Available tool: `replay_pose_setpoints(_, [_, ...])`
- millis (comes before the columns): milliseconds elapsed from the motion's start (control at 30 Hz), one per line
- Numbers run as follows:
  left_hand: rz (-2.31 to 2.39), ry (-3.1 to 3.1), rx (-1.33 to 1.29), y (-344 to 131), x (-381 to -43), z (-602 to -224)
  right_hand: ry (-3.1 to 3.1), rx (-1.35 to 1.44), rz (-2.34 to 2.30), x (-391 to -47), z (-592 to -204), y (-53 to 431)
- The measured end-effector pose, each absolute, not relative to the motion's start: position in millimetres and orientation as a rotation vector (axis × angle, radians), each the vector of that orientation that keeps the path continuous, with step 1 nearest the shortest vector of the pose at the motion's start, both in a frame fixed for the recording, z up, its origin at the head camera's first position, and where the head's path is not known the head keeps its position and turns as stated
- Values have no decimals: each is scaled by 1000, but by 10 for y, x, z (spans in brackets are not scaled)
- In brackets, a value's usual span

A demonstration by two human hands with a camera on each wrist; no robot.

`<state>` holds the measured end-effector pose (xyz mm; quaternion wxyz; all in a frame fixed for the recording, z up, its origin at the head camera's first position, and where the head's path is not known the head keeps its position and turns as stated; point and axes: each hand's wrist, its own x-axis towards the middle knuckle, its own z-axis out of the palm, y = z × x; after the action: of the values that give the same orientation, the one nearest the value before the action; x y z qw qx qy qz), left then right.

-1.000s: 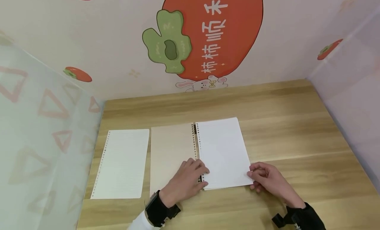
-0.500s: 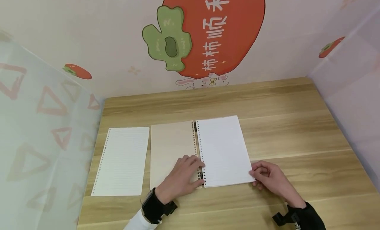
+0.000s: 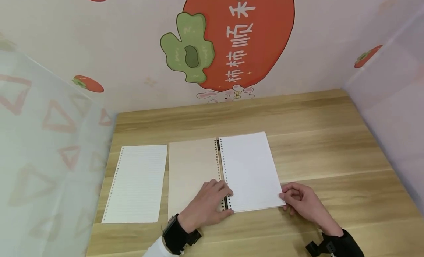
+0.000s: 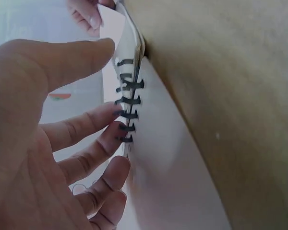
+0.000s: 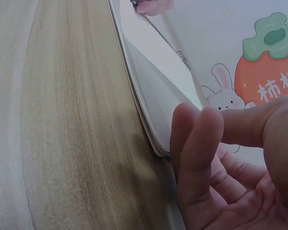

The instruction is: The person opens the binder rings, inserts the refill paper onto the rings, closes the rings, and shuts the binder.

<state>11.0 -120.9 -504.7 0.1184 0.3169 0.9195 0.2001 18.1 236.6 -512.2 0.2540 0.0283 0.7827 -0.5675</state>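
An open loose-leaf notebook lies on the wooden table, its beige cover (image 3: 190, 168) folded out to the left. White ruled paper sits on its right half, the uppermost sheet (image 3: 250, 168) having a row of punched holes along its left edge. My left hand (image 3: 207, 203) rests over the lower spine, thumb and fingers touching the paper's holed edge. Black binder rings (image 4: 129, 100) show beside those fingertips in the left wrist view. At the sheet's lower right corner, my right hand (image 3: 301, 200) pinches the paper between thumb and finger. In the right wrist view this sheet lifts above the stack.
A loose ruled sheet (image 3: 135, 183), also holed on its left side, lies left of the cover. The wooden table (image 3: 331, 146) extends to the right, and a patterned wall (image 3: 132, 47) rises behind it.
The sheet's lower end has shifted slightly right with my right hand. My left thumb and fingers have moved a little along the holed edge.
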Motion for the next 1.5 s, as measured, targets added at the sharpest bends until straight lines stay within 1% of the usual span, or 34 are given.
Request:
replay_pose_setpoints(333, [550, 2722, 989, -1167, 116, -5081, 2094, 93, -1546, 175, -5148, 2402])
replay_pose_setpoints(500, [560, 2697, 963, -1179, 96, -5087, 2087, 91, -1553, 168, -5151, 2411])
replay_pose_setpoints(733, [595, 2662, 943, -1182, 82, -5096, 1988, 156, -1558, 185, -5149, 2371])
replay_pose_setpoints(933, [658, 2596, 891, -1186, 51, -5119, 1893, 139, -1594, 220, -5188, 2323])
replay_pose_setpoints(1233, [722, 2542, 828, -1190, 2, -5161, 1922, 83, -1607, 228, -5215, 2342])
replay_pose_setpoints(1500, [705, 2574, 847, -1194, 3, -5178, 1927, 99, -1575, 255, -5204, 2334])
